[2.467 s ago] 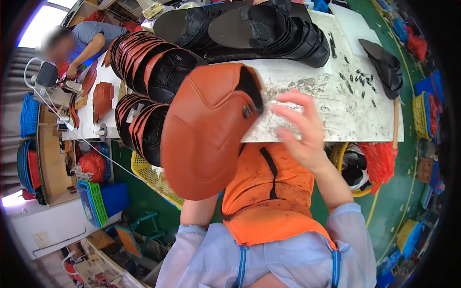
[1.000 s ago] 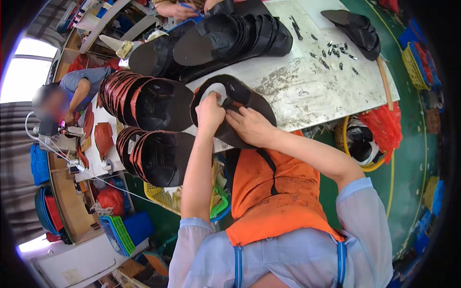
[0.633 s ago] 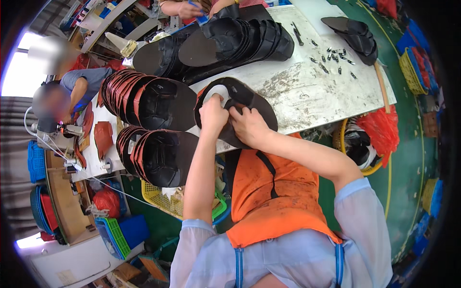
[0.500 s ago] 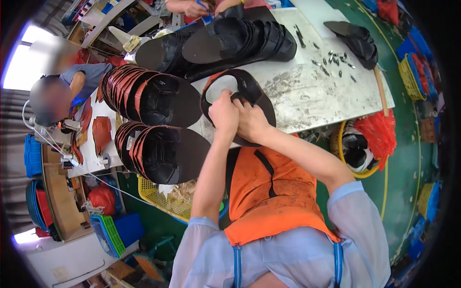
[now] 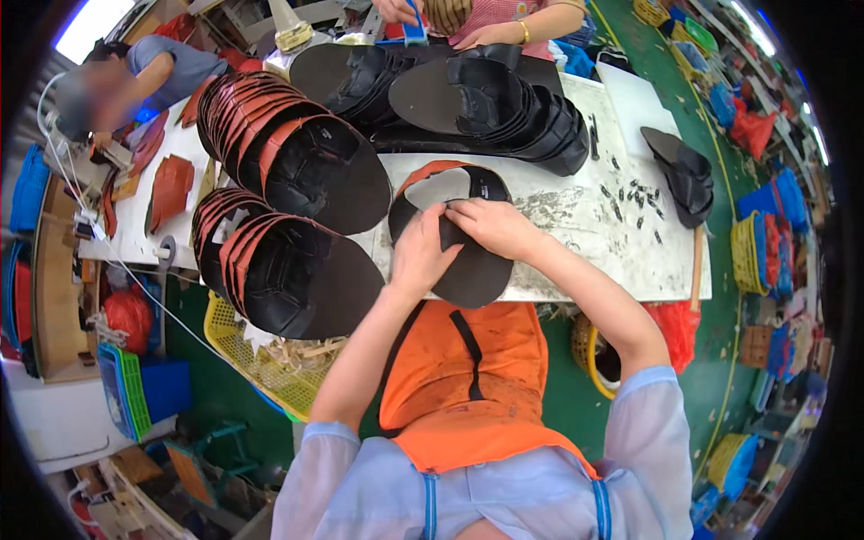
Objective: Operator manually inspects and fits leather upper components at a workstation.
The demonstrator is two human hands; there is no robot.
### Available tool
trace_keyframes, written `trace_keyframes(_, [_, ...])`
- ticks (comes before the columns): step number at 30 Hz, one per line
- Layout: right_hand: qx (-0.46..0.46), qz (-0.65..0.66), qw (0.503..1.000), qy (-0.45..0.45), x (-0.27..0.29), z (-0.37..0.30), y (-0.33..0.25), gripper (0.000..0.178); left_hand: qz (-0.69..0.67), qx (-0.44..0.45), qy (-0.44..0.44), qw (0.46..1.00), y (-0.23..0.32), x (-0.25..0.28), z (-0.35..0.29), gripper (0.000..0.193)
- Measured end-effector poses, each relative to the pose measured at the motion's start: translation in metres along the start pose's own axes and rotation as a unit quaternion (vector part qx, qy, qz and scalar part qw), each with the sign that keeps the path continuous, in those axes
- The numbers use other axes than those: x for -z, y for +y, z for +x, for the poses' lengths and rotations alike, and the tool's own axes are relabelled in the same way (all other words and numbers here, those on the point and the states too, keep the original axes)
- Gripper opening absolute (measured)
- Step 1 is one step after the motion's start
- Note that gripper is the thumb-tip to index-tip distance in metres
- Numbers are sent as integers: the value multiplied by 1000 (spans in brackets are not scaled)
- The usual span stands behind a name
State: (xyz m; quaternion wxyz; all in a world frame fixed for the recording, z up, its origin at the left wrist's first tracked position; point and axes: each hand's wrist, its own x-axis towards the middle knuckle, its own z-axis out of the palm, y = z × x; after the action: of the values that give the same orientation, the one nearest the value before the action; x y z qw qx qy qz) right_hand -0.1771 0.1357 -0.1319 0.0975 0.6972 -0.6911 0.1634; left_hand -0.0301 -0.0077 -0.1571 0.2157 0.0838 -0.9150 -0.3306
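Observation:
A shoe upper (image 5: 472,277) with a dark inner side and a reddish-brown edge rests at the front of the table before me. A whitish rounded piece (image 5: 438,188) lies inside its far end. On the near left of that piece, my left hand (image 5: 419,250) grips the upper's side, thumb apart and pointing right. My right hand (image 5: 493,227) has its fingers bent over the upper's middle, close to the left fingertips. What lies under the fingertips is hidden. Left of my hands stand two nested stacks of similar reddish-brown uppers, a far stack (image 5: 328,180) and a near stack (image 5: 297,281).
Stacked black uppers (image 5: 450,97) lie at the table's far side, where a co-worker's hand holds a blue brush (image 5: 415,29). Small dark pieces (image 5: 635,196) are scattered on the right, beside another black upper bundle (image 5: 681,175). A yellow basket (image 5: 256,353) stands below the table's left.
The view has shifted, bringing more of the co-worker into sight. My left thumb has spread out, and my right hand lies flatter and further from the left. The upper stays in place.

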Motion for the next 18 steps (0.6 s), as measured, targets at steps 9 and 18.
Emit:
trace_keyframes(9, [-45, 123, 988, -83, 2, 2, 18, 20, 123, -3, -112, 986, 10, 22, 26, 65])
trace_keyframes(18, [-95, 20, 995, -2, 6, -28, -22, 37, 382, -158, -80, 907, 24, -3, 4, 50])
